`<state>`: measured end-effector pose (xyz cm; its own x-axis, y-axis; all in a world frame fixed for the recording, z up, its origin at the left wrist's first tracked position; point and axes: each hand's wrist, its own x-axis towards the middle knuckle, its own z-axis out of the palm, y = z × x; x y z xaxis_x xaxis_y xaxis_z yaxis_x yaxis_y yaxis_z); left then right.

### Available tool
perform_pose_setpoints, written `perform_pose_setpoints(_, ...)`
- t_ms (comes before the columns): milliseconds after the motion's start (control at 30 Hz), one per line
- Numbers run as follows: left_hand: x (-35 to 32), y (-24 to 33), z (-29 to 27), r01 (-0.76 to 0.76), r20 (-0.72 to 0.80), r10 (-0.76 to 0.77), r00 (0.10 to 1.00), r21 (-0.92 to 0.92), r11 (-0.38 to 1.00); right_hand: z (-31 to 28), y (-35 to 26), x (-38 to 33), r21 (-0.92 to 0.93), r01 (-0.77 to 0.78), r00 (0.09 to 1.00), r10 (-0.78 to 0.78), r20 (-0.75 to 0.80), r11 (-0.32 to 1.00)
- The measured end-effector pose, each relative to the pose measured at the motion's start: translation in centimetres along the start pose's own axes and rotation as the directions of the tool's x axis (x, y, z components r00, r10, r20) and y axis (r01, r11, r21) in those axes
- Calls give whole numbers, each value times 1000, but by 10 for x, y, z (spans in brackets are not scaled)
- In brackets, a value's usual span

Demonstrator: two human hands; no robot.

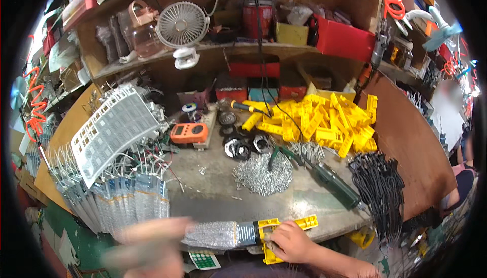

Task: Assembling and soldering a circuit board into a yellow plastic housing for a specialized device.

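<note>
At the table's front edge my right hand (290, 242) is closed on a yellow plastic housing (268, 225), its fingers bent over the inner side. Against the housing's left side lies a ribbed grey-blue part (247, 234), whose other end is wrapped in bubble wrap (210, 235). My left hand (152, 247) is smeared by motion near the wrapped end, and its grip cannot be made out. Another yellow piece (307, 222) sticks out to the right, beyond my right hand. Behind the hands is a heap of small silver screws (264, 172).
A dark green electric screwdriver (335, 185) lies beside black cables (378, 186). Yellow housings (324, 123) are heaped at the back right. Bubble-wrapped parts (132, 197) with wires and a printed sheet (114, 131) fill the left. An orange meter (189, 133) and white fan (182, 26) stand farther back.
</note>
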<state>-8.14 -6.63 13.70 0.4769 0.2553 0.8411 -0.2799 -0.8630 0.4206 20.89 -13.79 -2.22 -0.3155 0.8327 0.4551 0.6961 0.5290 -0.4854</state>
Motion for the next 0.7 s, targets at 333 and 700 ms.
perform_pose_setpoints(333,-72,-120,70,449,485,-666,567,495,744,-19,18,18,-4,-84,987,82,-138,996)
perform_pose_setpoints(700,-78,-128,64,388,495,-585,643,448,805,-205,91,-127,-390,-915,363,623,-693,99)
